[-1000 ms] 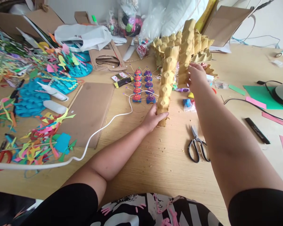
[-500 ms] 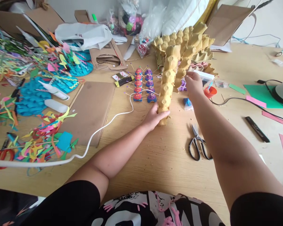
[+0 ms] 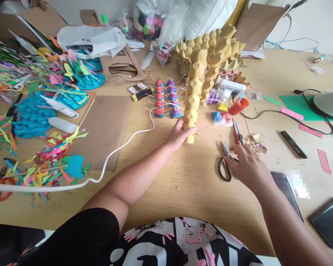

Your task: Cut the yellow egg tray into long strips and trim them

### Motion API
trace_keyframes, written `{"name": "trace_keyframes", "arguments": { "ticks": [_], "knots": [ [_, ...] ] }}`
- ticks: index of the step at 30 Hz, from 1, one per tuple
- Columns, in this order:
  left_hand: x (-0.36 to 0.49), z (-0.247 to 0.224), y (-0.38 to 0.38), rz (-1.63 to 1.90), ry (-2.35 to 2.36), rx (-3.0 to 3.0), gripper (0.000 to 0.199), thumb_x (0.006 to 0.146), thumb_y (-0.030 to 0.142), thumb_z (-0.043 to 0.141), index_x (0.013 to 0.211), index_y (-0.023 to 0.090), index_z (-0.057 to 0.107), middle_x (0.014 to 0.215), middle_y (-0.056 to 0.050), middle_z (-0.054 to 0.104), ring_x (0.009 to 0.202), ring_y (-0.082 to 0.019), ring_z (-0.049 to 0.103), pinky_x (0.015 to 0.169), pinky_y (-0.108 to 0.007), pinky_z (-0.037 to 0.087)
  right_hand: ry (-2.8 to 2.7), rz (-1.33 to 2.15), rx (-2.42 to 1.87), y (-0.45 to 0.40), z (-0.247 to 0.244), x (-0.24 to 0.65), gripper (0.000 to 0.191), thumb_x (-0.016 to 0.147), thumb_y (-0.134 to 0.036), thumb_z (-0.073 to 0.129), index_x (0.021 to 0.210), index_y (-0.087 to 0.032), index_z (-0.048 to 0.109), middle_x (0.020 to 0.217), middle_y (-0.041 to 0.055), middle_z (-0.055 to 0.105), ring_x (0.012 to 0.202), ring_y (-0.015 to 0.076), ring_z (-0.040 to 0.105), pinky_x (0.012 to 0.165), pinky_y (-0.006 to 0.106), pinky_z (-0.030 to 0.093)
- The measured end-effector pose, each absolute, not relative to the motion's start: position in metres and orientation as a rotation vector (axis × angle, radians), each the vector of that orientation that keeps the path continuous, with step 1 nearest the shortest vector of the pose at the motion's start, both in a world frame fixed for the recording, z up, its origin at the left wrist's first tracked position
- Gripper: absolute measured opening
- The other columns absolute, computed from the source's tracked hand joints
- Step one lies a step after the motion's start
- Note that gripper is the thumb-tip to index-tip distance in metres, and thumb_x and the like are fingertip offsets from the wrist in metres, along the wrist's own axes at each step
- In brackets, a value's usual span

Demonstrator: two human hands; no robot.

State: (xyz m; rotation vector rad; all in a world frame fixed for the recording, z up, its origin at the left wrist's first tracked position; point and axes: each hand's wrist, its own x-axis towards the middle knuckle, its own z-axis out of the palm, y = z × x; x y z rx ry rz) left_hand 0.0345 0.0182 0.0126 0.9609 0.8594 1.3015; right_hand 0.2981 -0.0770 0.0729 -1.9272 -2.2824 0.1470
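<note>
My left hand is closed round the lower end of a long strip of yellow egg carton, its thumb across the bumpy face. The strip leans over the tabletop. My right hand is over the black-handled scissors, hiding one handle loop; its thumb and fingers are apart, and whether they touch the scissors I cannot make out. Just beyond its fingertips lies a red utility knife beside some shavings. Left of the strip stand two rows of painted carton bugs, red and purple.
More egg cartons are stacked at the back. An orange cup stands tilted near small clay bags. A white cable crosses cardboard on the left. Phones lie at right; paper scraps lie at left.
My right hand has come from the carton stack back toward me, down over the scissors. My left hand still holds the egg carton strip. The view has shifted slightly.
</note>
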Motion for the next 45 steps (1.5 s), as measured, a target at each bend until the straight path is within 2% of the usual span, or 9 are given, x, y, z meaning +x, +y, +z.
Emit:
{"name": "trace_keyframes", "arguments": {
  "ticks": [7,10,13,16,21,29,36,40,45],
  "knots": [
    [0.036,0.016,0.015,1.303,0.834,0.997,0.050,0.070,0.034,0.082,0.111,0.021,0.055,0.093,0.002,0.064,0.084,-0.011,0.061,0.075,-0.026,0.051,-2.254,0.260,-2.141,-0.096,0.061,0.296,0.039,0.097,-0.042,0.053,0.129,-0.021,0.060,0.124,0.0182,0.068,0.113,0.0398,0.067,0.094,0.056,0.055],
    [0.038,0.018,0.009,1.279,0.825,1.119,0.045,0.075,0.034,0.080,0.110,0.021,0.055,0.092,0.003,0.061,0.083,-0.011,0.059,0.077,-0.025,0.049,-2.068,0.477,-1.846,-0.076,0.070,0.273,0.045,0.095,-0.050,0.060,0.134,-0.028,0.060,0.139,0.0156,0.063,0.131,0.0386,0.060,0.108,0.060,0.050],
    [0.041,0.023,0.000,1.244,0.851,1.344,0.044,0.080,0.037,0.080,0.114,0.020,0.056,0.100,0.000,0.064,0.091,-0.014,0.061,0.082,-0.026,0.050,-1.703,0.946,-1.397,-0.045,0.072,0.238,0.062,0.089,-0.064,0.068,0.142,-0.035,0.053,0.151,0.0100,0.057,0.143,0.0315,0.052,0.115,0.054,0.049],
    [0.044,0.026,-0.009,1.147,0.927,1.557,0.050,0.080,0.039,0.082,0.120,0.019,0.057,0.105,-0.004,0.069,0.093,-0.018,0.065,0.080,-0.028,0.050,-1.320,1.265,-1.131,-0.018,0.065,0.204,0.050,0.088,-0.064,0.069,0.128,-0.036,0.059,0.133,0.0041,0.068,0.130,0.0252,0.063,0.110,0.047,0.055],
    [0.045,0.022,-0.008,1.201,0.951,1.757,0.078,0.079,0.040,0.082,0.145,0.019,0.047,0.128,-0.013,0.069,0.109,-0.026,0.067,0.091,-0.035,0.053,-0.940,1.273,-1.051,0.002,0.042,0.179,0.031,0.082,-0.052,0.072,0.099,-0.030,0.059,0.100,0.0002,0.071,0.103,0.0225,0.071,0.090,0.041,0.062],
    [0.035,0.017,0.002,1.297,1.260,1.861,0.046,0.101,0.046,0.053,0.135,0.015,0.055,0.130,-0.018,0.067,0.123,-0.027,0.063,0.111,-0.045,0.049,-0.766,1.317,-1.025,0.009,0.028,0.188,0.039,0.078,-0.062,0.062,0.096,-0.029,0.049,0.087,-0.0003,0.073,0.082,0.0232,0.073,0.066,0.038,0.059],
    [-0.022,0.019,-0.014,0.948,1.414,2.331,0.059,0.104,0.049,0.048,0.150,0.012,0.046,0.157,-0.023,0.053,0.153,-0.035,0.045,0.130,-0.055,0.034,-0.767,1.332,-1.006,0.010,0.026,0.188,0.039,0.075,-0.060,0.066,0.093,-0.030,0.049,0.081,-0.0024,0.070,0.074,0.0217,0.070,0.062,0.037,0.058],
    [-0.053,0.014,-0.007,0.777,1.510,2.375,0.067,0.105,0.049,0.046,0.153,0.003,0.043,0.157,-0.028,0.052,0.153,-0.036,0.046,0.131,-0.052,0.034,-0.715,1.317,-0.983,0.013,0.024,0.187,0.035,0.075,-0.054,0.067,0.093,-0.030,0.048,0.078,-0.0031,0.069,0.072,0.0210,0.067,0.061,0.036,0.057],
    [-0.058,0.012,0.001,0.630,1.477,2.424,0.068,0.104,0.053,0.048,0.154,0.007,0.044,0.161,-0.024,0.050,0.156,-0.036,0.043,0.131,-0.054,0.035,-0.665,1.308,-0.989,0.016,0.023,0.188,0.033,0.074,-0.052,0.066,0.090,-0.029,0.048,0.076,-0.0030,0.068,0.069,0.0192,0.064,0.060,0.034,0.055]
  ]
}}
